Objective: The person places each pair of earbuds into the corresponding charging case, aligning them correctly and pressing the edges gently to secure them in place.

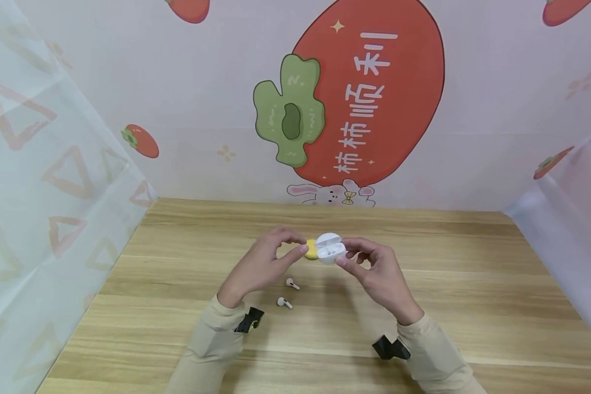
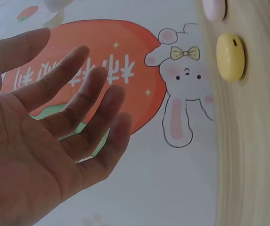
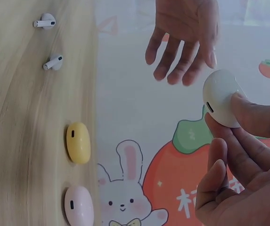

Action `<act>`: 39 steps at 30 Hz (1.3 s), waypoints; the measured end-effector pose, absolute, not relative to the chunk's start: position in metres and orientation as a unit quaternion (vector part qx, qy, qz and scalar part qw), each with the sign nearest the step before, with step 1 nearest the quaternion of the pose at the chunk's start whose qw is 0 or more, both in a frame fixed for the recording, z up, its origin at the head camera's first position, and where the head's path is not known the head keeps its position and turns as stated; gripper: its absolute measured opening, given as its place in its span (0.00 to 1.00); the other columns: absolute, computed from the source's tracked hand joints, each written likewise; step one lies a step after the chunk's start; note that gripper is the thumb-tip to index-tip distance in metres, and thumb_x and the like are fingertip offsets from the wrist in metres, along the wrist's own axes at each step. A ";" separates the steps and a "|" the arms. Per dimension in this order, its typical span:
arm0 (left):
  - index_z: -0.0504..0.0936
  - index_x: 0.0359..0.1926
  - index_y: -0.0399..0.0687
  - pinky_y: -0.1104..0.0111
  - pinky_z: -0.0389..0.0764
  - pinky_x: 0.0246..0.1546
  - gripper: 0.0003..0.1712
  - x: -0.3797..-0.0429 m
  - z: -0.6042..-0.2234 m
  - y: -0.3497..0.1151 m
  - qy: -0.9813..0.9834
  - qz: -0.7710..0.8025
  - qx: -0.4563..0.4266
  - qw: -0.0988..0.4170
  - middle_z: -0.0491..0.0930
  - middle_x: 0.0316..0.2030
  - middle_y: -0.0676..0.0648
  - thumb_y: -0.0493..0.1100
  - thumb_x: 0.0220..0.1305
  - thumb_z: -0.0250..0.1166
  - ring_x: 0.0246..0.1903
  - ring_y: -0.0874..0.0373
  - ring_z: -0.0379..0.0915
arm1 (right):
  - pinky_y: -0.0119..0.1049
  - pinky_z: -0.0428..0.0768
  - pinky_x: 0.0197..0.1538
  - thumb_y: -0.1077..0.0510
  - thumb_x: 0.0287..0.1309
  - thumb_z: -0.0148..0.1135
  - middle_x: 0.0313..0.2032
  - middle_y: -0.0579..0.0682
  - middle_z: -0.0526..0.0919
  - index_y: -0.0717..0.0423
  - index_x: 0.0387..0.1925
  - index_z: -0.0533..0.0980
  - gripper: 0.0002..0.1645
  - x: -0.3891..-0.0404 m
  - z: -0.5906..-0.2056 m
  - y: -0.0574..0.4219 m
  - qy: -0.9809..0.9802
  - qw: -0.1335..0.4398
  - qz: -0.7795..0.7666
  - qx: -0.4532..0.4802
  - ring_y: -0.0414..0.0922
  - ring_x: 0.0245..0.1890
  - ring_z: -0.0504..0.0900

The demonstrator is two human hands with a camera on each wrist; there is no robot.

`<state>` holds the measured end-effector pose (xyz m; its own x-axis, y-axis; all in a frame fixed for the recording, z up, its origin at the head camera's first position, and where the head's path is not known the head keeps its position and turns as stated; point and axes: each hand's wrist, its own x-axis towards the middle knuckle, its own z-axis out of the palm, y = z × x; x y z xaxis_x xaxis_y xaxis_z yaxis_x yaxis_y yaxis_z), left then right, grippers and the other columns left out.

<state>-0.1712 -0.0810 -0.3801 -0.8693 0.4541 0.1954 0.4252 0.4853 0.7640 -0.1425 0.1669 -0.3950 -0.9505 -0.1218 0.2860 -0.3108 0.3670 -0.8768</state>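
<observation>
Between thumb and fingers, my right hand (image 1: 384,279) holds a white earbud charging case (image 1: 331,251). Its lid stands raised, and the inner hollows show in the head view. From the right wrist view I see the outside of the case (image 3: 219,96) with its dark port slot. My left hand (image 1: 261,262) hovers just left of the case, fingers spread and slightly bent, palm bare in the left wrist view. Nearer to me on the table lie two white earbuds, one earbud (image 1: 291,283) a little farther off than the other earbud (image 1: 284,302).
A yellow case (image 3: 79,142) sits on the wooden table (image 1: 473,306) behind the hands. Alongside it stands a pink case (image 3: 79,205), hidden in the head view. A printed backdrop (image 1: 202,98) rises at the table's far edge, with pale sheets at both sides.
</observation>
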 end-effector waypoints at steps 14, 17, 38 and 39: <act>0.84 0.50 0.39 0.52 0.76 0.53 0.16 -0.169 -0.395 -0.103 0.903 0.347 0.251 0.038 0.80 0.46 0.42 0.46 0.70 0.66 0.50 0.44 0.76 | 0.30 0.75 0.41 0.62 0.59 0.73 0.39 0.52 0.84 0.62 0.52 0.83 0.20 -0.147 -0.392 0.178 -0.834 0.069 0.539 0.093 0.48 0.40 0.78; 0.84 0.50 0.37 0.53 0.77 0.52 0.16 -0.168 -0.401 -0.107 0.909 0.325 0.254 0.065 0.80 0.46 0.42 0.44 0.69 0.67 0.49 0.45 0.76 | 0.31 0.76 0.43 0.62 0.61 0.72 0.40 0.53 0.84 0.63 0.53 0.82 0.19 -0.149 -0.393 0.181 -0.835 0.068 0.539 0.087 0.48 0.41 0.78; 0.88 0.35 0.48 0.59 0.70 0.35 0.18 -0.145 -0.433 -0.103 0.947 0.188 0.249 0.072 0.74 0.31 0.54 0.54 0.51 0.80 0.30 0.56 0.67 | 0.32 0.76 0.42 0.62 0.61 0.72 0.41 0.54 0.85 0.65 0.53 0.82 0.19 -0.155 -0.391 0.194 -0.838 0.076 0.535 0.078 0.46 0.40 0.79; 0.89 0.35 0.48 0.59 0.70 0.35 0.18 -0.144 -0.434 -0.102 0.950 0.182 0.246 0.068 0.74 0.31 0.54 0.54 0.51 0.80 0.30 0.56 0.67 | 0.32 0.76 0.42 0.62 0.61 0.72 0.41 0.54 0.85 0.65 0.53 0.82 0.19 -0.155 -0.392 0.194 -0.839 0.076 0.533 0.079 0.46 0.40 0.79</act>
<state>-0.1438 -0.1018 -0.4341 -0.8702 0.4911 -0.0389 0.4419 0.8131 0.3789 -0.1551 0.1941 -0.3917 -0.9760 -0.0506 0.2120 -0.2135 0.4187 -0.8827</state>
